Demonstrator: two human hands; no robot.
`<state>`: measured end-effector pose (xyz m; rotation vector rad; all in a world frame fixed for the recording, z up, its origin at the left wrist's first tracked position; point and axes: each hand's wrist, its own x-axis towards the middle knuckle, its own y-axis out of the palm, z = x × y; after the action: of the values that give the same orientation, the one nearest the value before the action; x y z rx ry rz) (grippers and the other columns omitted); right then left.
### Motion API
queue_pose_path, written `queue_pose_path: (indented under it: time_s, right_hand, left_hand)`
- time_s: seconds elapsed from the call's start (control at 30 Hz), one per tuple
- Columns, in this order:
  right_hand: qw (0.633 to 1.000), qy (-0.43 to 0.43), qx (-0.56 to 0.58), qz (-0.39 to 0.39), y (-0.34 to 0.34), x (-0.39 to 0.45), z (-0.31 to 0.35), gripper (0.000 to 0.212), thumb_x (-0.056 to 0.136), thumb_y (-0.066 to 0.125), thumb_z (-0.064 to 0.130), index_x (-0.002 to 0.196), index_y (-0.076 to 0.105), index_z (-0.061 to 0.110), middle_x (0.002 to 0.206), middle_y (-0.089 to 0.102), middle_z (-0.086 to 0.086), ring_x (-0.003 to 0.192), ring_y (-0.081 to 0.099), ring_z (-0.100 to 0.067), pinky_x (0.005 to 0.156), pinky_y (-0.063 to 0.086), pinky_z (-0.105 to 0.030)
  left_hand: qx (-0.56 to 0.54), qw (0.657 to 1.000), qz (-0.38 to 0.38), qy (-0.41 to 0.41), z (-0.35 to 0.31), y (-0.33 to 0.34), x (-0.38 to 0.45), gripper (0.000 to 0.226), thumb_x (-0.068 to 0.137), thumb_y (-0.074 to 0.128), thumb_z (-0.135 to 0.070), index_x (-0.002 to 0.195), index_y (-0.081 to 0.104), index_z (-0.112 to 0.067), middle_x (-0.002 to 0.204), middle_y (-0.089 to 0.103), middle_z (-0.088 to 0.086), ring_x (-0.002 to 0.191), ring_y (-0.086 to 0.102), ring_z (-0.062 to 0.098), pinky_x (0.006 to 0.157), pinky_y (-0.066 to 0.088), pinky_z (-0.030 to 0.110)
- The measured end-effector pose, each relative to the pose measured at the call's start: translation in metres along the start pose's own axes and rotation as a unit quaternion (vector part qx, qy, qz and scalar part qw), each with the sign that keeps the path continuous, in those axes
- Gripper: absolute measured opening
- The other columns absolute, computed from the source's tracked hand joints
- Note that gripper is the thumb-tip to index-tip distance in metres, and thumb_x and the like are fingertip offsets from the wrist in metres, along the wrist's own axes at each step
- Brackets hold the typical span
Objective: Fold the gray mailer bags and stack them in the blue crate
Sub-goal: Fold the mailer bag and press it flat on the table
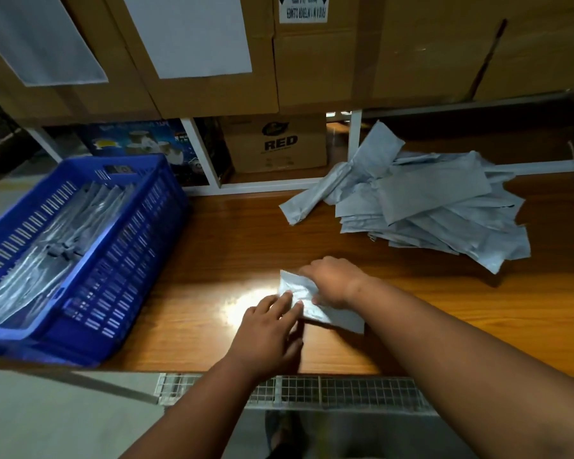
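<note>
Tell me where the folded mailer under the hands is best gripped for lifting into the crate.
Probably the near-right end of the folded mailer, which lies flat on the table and juts out bare past the right hand. Pinch that edge from the right. The left hand touches the opposite end with straight fingers, towards the blue crate.

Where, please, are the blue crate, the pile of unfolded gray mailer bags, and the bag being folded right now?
blue crate (166, 167): head view, on its far right rim corner.
pile of unfolded gray mailer bags (434, 193): head view, on the top bag's flat face.
bag being folded (295, 286): head view, on its exposed middle.
</note>
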<state>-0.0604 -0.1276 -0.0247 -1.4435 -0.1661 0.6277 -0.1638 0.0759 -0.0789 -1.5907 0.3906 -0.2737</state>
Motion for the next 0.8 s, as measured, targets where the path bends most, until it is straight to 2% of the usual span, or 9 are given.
queue_pose_path:
  time_s: [0.07,0.17,0.27,0.5,0.57,0.67,0.73,0.8]
  right_hand:
    - [0.999,0.003,-0.025,-0.046,0.007,0.0,0.003,0.056,0.098,0.071,0.037,0.149,0.05,0.032,0.14,0.061,-0.001,0.126,0.055,-0.027,0.103,0.05,-0.046]
    - [0.996,0.009,-0.031,-0.082,0.023,-0.006,0.006,0.046,0.101,0.06,0.044,0.143,0.052,0.028,0.136,0.059,-0.003,0.122,0.054,-0.027,0.105,0.047,-0.046]
    - [0.996,0.007,-0.029,-0.081,0.041,-0.019,0.007,0.043,0.103,0.051,0.048,0.14,0.053,0.027,0.134,0.056,-0.004,0.121,0.052,-0.028,0.104,0.046,-0.047]
    - [0.994,0.011,-0.017,-0.107,0.052,-0.041,0.008,0.038,0.103,0.047,0.044,0.137,0.054,0.027,0.136,0.051,-0.005,0.125,0.05,-0.026,0.104,0.044,-0.048]
    - [0.991,0.03,-0.021,-0.13,0.055,-0.042,0.012,0.042,0.105,0.046,0.048,0.14,0.052,0.026,0.146,0.048,-0.007,0.134,0.047,-0.029,0.113,0.04,-0.05]
    - [0.986,0.039,-0.007,-0.161,0.056,-0.032,0.021,0.049,0.108,0.045,0.047,0.15,0.049,0.022,0.168,0.035,-0.012,0.158,0.027,-0.032,0.13,0.019,-0.056]
    - [0.986,0.03,0.014,-0.164,0.059,-0.023,0.029,0.05,0.111,0.041,0.043,0.155,0.045,0.02,0.173,0.028,-0.012,0.163,0.018,-0.03,0.132,0.011,-0.055]
    - [0.985,0.033,0.033,-0.164,0.066,-0.018,0.038,0.052,0.114,0.036,0.035,0.162,0.037,0.016,0.176,0.022,-0.011,0.164,0.01,-0.028,0.134,0.002,-0.05]
  left_hand:
    - [0.003,0.999,-0.025,-0.024,-0.009,0.0,-0.005,0.067,0.095,0.046,-0.062,0.154,0.042,-0.032,0.159,0.042,-0.001,0.134,0.045,0.026,0.101,0.048,0.044]
    - [-0.013,0.996,-0.069,-0.048,-0.021,0.003,-0.012,0.05,0.096,0.046,-0.059,0.138,0.052,-0.032,0.136,0.051,-0.004,0.115,0.046,0.02,0.092,0.047,0.039]
    - [-0.044,0.993,-0.099,-0.051,-0.021,0.004,-0.015,0.034,0.1,0.047,-0.056,0.122,0.057,-0.033,0.124,0.05,-0.007,0.112,0.046,0.018,0.091,0.045,0.037]
    - [-0.108,0.986,-0.125,-0.033,-0.012,0.004,-0.023,0.019,0.104,0.05,-0.048,0.11,0.059,-0.033,0.119,0.049,-0.01,0.11,0.044,0.012,0.091,0.045,0.033]
    - [-0.105,0.984,-0.138,-0.036,-0.006,0.005,-0.017,0.017,0.1,0.056,-0.042,0.109,0.06,-0.028,0.121,0.05,-0.006,0.112,0.046,0.017,0.092,0.046,0.036]
    - [-0.091,0.983,-0.157,-0.037,0.004,0.004,0.007,0.025,0.099,0.057,-0.038,0.115,0.065,-0.021,0.135,0.057,0.003,0.123,0.051,0.027,0.097,0.049,0.044]
    - [-0.089,0.984,-0.148,-0.034,0.011,0.005,0.026,0.037,0.101,0.052,-0.039,0.129,0.065,-0.019,0.148,0.056,0.008,0.136,0.05,0.029,0.107,0.048,0.046]
    - [-0.095,0.989,-0.108,-0.021,0.016,0.012,0.036,0.052,0.103,0.047,-0.04,0.149,0.057,-0.018,0.163,0.047,0.008,0.153,0.037,0.027,0.122,0.038,0.046]
